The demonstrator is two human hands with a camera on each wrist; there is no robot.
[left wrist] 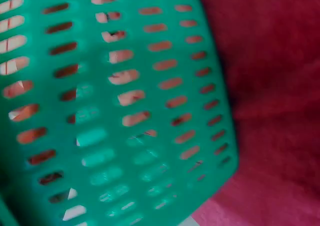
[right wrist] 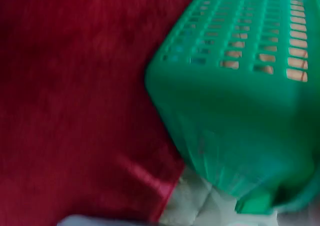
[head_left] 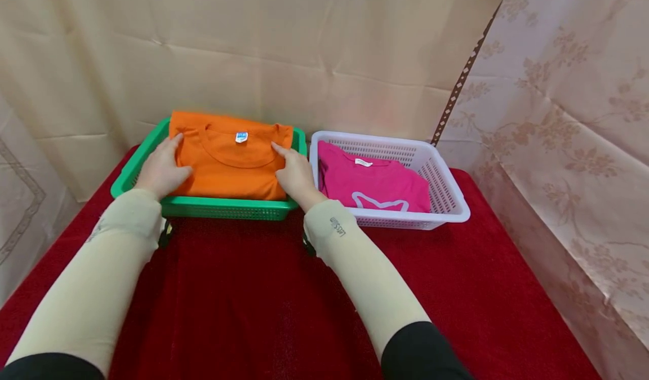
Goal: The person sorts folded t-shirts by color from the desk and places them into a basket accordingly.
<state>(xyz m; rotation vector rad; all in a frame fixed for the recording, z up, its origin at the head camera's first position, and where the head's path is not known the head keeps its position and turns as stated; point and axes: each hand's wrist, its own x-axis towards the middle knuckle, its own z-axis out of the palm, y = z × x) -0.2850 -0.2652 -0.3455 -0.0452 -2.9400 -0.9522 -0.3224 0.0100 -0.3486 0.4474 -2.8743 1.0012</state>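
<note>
A folded orange T-shirt (head_left: pixel 228 171) with a white-and-blue neck label lies in a green plastic basket (head_left: pixel 223 207). Its upper edge comes up over the basket's back rim. At the shirt's left side, my left hand (head_left: pixel 161 167) rests with fingers and thumb spread over its edge. My right hand (head_left: pixel 296 175) touches the opposite side, index finger extended on the shirt. The slotted green wall (left wrist: pixel 165 81) fills much of the left wrist view, hiding the hand. In the right wrist view the basket's corner (right wrist: pixel 225 111) appears, blurred.
Close to the green basket's right side stands a white plastic basket (head_left: pixel 451 194) holding a folded pink T-shirt (head_left: pixel 375 182). Both baskets sit on a dark red cloth (head_left: pixel 253 295) covering the table. Behind hangs a cream curtain (head_left: pixel 284 47); a floral curtain (head_left: pixel 573 115) borders the right.
</note>
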